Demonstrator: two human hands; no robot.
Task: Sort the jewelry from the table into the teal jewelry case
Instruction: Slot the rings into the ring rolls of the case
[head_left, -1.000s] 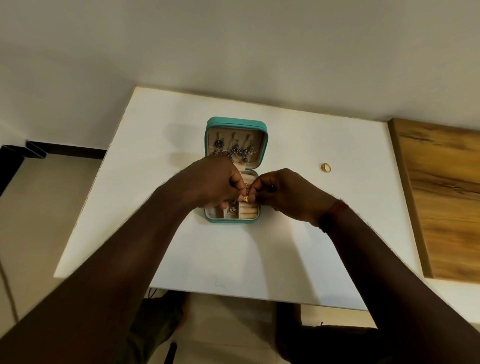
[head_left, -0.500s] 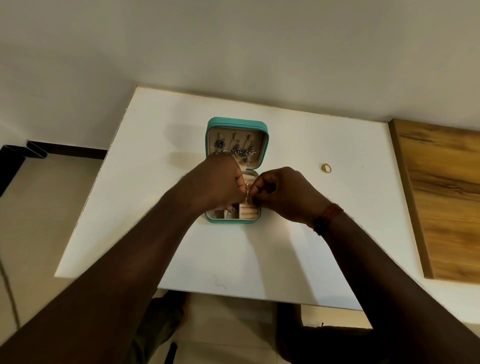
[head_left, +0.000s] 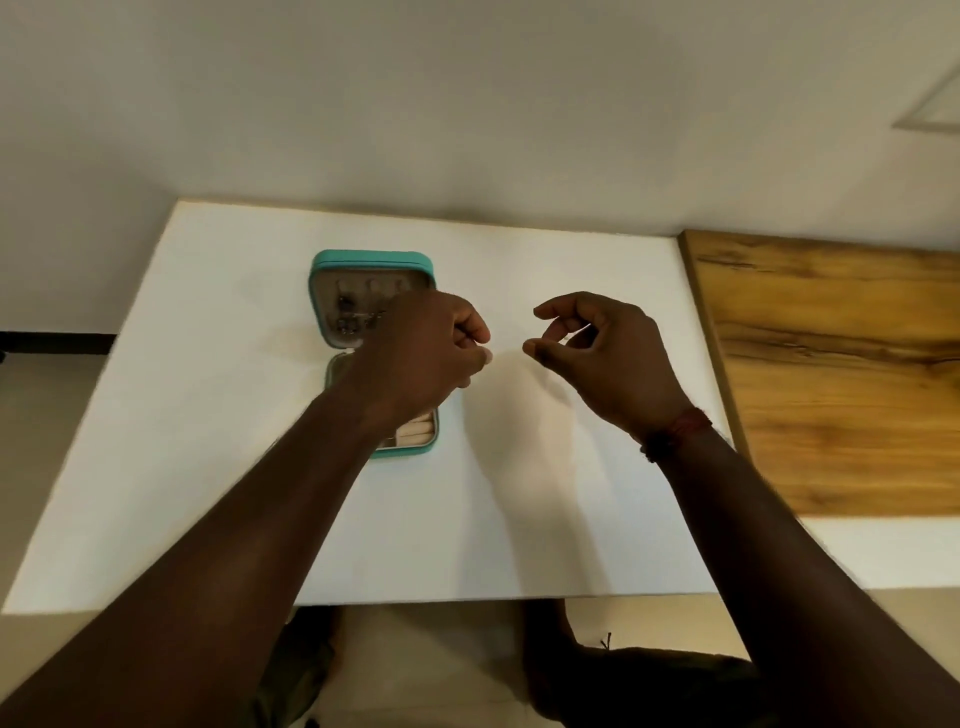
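The teal jewelry case (head_left: 371, 257) lay open on the far left part of the white table (head_left: 208, 415). Small dark jewelry (head_left: 347, 312) hung in its lid (head_left: 322, 291). The left hand (head_left: 431, 353) was over the case with its fingers curled tight. I could not tell if it held anything. The right hand (head_left: 608, 358) hovered to the right of the case, with fingers loosely bent and nothing in them. Such pieces were likely tiny, light, hard and slippery, so fingertips should pinch them gently.
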